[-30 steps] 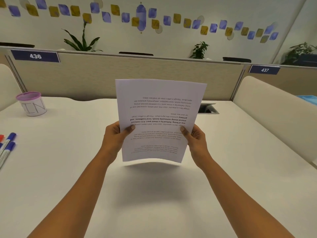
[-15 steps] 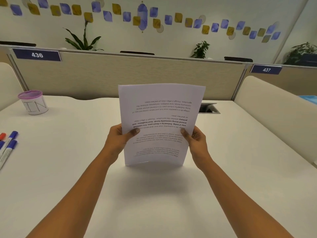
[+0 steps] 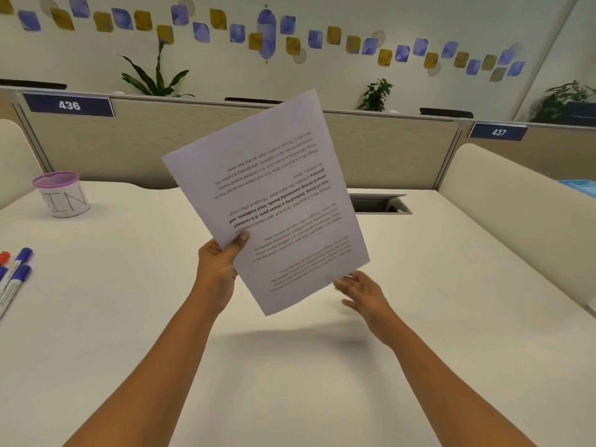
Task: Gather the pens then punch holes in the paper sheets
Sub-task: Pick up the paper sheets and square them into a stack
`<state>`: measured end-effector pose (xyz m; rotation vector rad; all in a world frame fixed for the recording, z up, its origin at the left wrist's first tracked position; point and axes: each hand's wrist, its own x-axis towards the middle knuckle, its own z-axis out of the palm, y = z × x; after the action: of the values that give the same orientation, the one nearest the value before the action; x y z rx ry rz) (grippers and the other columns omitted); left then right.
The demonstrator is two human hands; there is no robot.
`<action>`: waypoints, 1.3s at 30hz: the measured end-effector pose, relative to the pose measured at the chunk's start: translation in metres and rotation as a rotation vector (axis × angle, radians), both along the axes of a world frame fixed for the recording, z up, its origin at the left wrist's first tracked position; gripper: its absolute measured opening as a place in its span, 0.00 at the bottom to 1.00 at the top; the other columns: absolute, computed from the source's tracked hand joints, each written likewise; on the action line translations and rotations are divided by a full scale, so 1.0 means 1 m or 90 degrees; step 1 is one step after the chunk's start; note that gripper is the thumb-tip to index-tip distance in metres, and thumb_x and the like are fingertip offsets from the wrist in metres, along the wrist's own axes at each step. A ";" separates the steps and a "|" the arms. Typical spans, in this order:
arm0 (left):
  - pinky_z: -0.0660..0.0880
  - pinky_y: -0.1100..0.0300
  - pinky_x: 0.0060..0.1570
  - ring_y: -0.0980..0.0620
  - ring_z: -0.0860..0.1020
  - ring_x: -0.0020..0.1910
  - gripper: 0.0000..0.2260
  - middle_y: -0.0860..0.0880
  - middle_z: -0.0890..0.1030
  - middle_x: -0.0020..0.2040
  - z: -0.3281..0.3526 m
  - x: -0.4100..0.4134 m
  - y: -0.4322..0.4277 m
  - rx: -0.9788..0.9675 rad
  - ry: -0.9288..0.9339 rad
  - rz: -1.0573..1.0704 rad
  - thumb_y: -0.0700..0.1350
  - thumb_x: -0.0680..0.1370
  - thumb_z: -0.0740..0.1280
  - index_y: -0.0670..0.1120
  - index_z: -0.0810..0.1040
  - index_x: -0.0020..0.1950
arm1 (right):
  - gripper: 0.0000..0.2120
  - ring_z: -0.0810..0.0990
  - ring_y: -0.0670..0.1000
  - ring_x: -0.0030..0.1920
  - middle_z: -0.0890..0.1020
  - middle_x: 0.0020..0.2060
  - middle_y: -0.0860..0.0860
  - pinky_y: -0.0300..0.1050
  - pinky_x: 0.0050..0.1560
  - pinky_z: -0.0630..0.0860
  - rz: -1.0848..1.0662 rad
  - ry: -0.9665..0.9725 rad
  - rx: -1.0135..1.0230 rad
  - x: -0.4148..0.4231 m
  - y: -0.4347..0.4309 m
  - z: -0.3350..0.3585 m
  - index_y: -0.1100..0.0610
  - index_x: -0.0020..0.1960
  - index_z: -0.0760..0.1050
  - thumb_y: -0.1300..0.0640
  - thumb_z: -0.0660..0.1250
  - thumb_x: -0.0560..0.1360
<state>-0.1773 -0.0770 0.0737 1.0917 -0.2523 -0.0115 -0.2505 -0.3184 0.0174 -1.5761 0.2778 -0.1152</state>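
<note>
Printed paper sheets [image 3: 274, 195] are held up above the white desk [image 3: 129, 317], tilted so their top leans right. My left hand [image 3: 219, 269] pinches their left edge, thumb on the printed face. Just below the sheets' lower right corner, my right hand [image 3: 361, 290] hovers with fingers spread and holds nothing. Several marker pens [image 3: 14, 272] with blue and red caps lie at the desk's left edge, partly cut off by the frame. No hole punch is in view.
A white cup with a purple mesh lid [image 3: 61, 195] stands at the back left. A cable slot [image 3: 380, 204] opens in the desk behind the sheets. Beige partitions [image 3: 161, 140] close the back, and a padded divider [image 3: 516, 201] runs along the right.
My right hand has let go of the sheets and dropped below their corner. The sheets, now in my left hand alone, have lifted and rotated.
</note>
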 end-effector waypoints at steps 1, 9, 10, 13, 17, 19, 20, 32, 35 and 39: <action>0.80 0.62 0.40 0.56 0.83 0.43 0.13 0.55 0.86 0.44 -0.001 0.000 -0.003 -0.021 0.007 -0.006 0.37 0.76 0.64 0.53 0.85 0.42 | 0.15 0.80 0.48 0.57 0.82 0.52 0.47 0.43 0.54 0.76 0.035 -0.006 0.027 0.000 0.004 0.001 0.53 0.57 0.73 0.54 0.70 0.72; 0.80 0.63 0.42 0.56 0.83 0.46 0.12 0.54 0.86 0.46 -0.005 0.005 0.010 -0.044 0.015 0.017 0.31 0.74 0.64 0.46 0.79 0.51 | 0.07 0.82 0.50 0.50 0.83 0.47 0.51 0.43 0.50 0.79 -0.074 -0.164 0.212 0.008 0.015 0.014 0.55 0.53 0.75 0.62 0.63 0.77; 0.80 0.62 0.43 0.56 0.83 0.46 0.13 0.54 0.86 0.45 -0.004 0.008 0.016 -0.043 0.012 0.028 0.30 0.74 0.63 0.46 0.79 0.51 | 0.06 0.81 0.52 0.50 0.82 0.46 0.52 0.45 0.50 0.78 -0.098 -0.179 0.216 0.009 0.012 0.017 0.55 0.52 0.74 0.62 0.62 0.77; 0.81 0.63 0.44 0.57 0.83 0.43 0.13 0.56 0.86 0.43 -0.001 0.016 0.038 -0.012 0.012 0.075 0.31 0.74 0.64 0.47 0.79 0.49 | 0.04 0.79 0.53 0.50 0.79 0.44 0.53 0.51 0.54 0.78 -0.150 -0.211 0.203 0.011 0.001 0.025 0.55 0.48 0.73 0.62 0.62 0.77; 0.80 0.63 0.42 0.54 0.82 0.42 0.12 0.56 0.85 0.40 -0.008 0.021 0.060 0.129 0.029 0.077 0.33 0.72 0.68 0.49 0.80 0.48 | 0.05 0.79 0.51 0.48 0.80 0.42 0.50 0.49 0.52 0.78 -0.168 -0.250 0.160 0.013 -0.009 0.035 0.55 0.45 0.72 0.62 0.61 0.78; 0.77 0.61 0.45 0.53 0.81 0.44 0.12 0.56 0.85 0.40 -0.013 0.021 0.062 0.184 0.043 0.058 0.33 0.70 0.70 0.49 0.80 0.48 | 0.05 0.79 0.50 0.46 0.80 0.44 0.51 0.49 0.51 0.77 -0.169 -0.266 0.137 0.014 -0.011 0.040 0.55 0.45 0.72 0.62 0.60 0.78; 0.76 0.61 0.45 0.52 0.81 0.44 0.12 0.55 0.85 0.41 -0.014 0.020 0.062 0.206 0.046 0.056 0.33 0.69 0.70 0.49 0.80 0.47 | 0.05 0.79 0.48 0.45 0.80 0.44 0.51 0.48 0.50 0.78 -0.169 -0.270 0.125 0.015 -0.011 0.042 0.55 0.44 0.71 0.62 0.60 0.78; 0.76 0.59 0.40 0.50 0.81 0.44 0.12 0.51 0.83 0.44 -0.034 0.013 0.057 0.317 0.110 0.029 0.34 0.67 0.74 0.47 0.80 0.44 | 0.04 0.82 0.53 0.48 0.82 0.47 0.51 0.44 0.48 0.81 -0.082 -0.149 -0.020 0.003 -0.017 0.020 0.53 0.49 0.74 0.60 0.64 0.76; 0.76 0.58 0.41 0.49 0.81 0.45 0.11 0.50 0.83 0.44 -0.036 0.010 0.054 0.304 0.114 0.030 0.34 0.67 0.73 0.47 0.80 0.44 | 0.04 0.82 0.52 0.46 0.83 0.46 0.50 0.43 0.47 0.81 -0.098 -0.130 -0.014 0.003 -0.015 0.016 0.53 0.48 0.74 0.61 0.63 0.77; 0.76 0.56 0.45 0.48 0.81 0.46 0.12 0.49 0.83 0.46 -0.029 0.011 0.053 0.264 0.077 0.054 0.32 0.68 0.72 0.44 0.80 0.48 | 0.03 0.83 0.50 0.46 0.83 0.44 0.50 0.39 0.45 0.81 -0.113 -0.163 0.012 0.006 -0.017 0.023 0.55 0.46 0.74 0.61 0.63 0.77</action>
<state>-0.1663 -0.0243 0.0445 1.5082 -0.0945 -0.0563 -0.2447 -0.3355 0.0400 -1.4973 0.2164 -0.4485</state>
